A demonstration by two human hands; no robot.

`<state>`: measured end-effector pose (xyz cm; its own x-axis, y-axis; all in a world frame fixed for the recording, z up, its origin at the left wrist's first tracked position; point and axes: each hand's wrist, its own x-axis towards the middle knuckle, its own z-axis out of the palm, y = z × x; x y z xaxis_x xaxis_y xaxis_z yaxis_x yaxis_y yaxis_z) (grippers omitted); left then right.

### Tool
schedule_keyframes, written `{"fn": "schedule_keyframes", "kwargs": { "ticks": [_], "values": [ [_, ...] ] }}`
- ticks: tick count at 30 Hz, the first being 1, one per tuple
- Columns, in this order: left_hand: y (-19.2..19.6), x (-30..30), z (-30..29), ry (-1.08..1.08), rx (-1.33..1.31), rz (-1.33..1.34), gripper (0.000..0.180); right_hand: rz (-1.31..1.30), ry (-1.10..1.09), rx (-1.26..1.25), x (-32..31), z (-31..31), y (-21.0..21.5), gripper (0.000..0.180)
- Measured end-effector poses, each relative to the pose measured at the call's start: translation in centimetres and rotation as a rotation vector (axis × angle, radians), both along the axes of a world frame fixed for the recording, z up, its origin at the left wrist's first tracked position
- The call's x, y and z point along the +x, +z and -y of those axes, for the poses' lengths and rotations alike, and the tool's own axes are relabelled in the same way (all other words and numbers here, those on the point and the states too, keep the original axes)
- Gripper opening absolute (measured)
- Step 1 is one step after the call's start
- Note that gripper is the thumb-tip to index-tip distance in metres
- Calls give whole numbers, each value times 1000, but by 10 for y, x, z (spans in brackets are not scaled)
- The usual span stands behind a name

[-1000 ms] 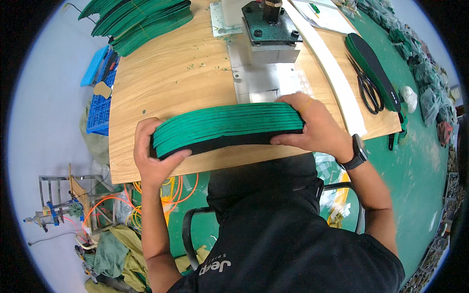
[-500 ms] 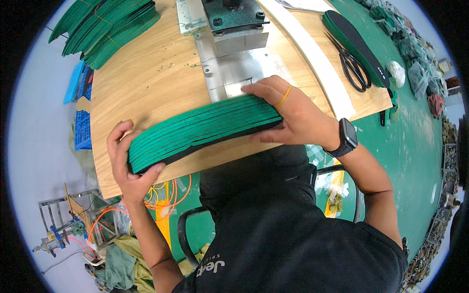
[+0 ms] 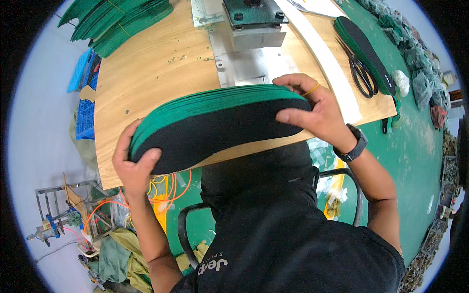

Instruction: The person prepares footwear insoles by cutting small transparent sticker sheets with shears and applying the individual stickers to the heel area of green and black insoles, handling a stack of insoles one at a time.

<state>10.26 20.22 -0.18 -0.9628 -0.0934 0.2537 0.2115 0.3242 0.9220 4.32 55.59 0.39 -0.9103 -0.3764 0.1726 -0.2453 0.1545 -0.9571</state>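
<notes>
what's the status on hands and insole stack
Left hand, right hand gripping opposite ends of insole stack. Black face toward camera. Scissors lie off right, clear of both hands.

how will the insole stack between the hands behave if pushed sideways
The insole stack may shear or fan, as its green edge shows many thin layers. It seems unlikely to roll, given its broad, flat black face.

The wood-grained table (image 3: 146, 73) bears green stacks (image 3: 122, 24) at upper left, a metal fixture (image 3: 256, 38) top centre, a white strip (image 3: 325, 56), scissors (image 3: 362, 78) and black-topped insoles (image 3: 365, 46) upper right.
</notes>
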Motion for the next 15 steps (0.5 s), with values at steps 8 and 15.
{"fn": "schedule_keyframes", "kwargs": {
  "ticks": [8,15],
  "values": [
    [-6,-17,-9,26,98,37,57,-318,-225,296,0,7,-10,35],
    [-14,-15,-16,-87,42,-35,74,-389,-144,209,9,10,-16,53]
  ]
}}
